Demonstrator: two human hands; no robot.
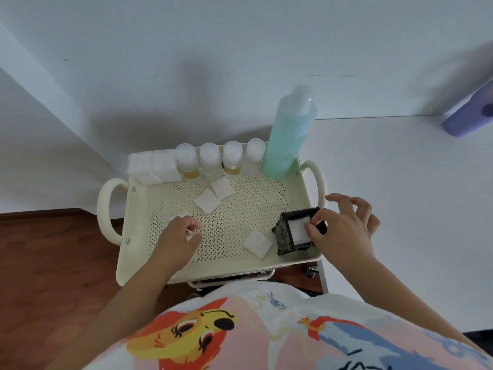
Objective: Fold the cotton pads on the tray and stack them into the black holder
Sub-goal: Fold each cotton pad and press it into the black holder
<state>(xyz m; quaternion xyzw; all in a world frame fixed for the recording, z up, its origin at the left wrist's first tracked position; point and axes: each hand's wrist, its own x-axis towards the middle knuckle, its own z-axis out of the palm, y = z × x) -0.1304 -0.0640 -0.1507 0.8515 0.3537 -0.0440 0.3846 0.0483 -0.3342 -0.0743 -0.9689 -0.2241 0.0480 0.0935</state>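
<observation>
Tray — cream, perforated floor, looped handles at both ends, standing against a white wall.

Black holder — in the tray's near right corner, open side up, white pad material showing inside.

My right hand — over the holder; thumb and forefinger pinched on the white cotton pad lying at the holder's mouth, the other fingers spread and lifted clear.

My left hand — resting on the tray floor at the left, fingers curled closed around a small white pad; only its edges peep out above and beside my knuckles.

Loose pads, flat on the tray floor: one just beside the holder's left side; two more near the middle back, corners touching or nearly so.

Back row, left to right: a stack of white pads in the far left corner; four small clear bottles with pale caps, two holding yellowish liquid; one tall bottle of green-blue liquid in the far right corner.
</observation>
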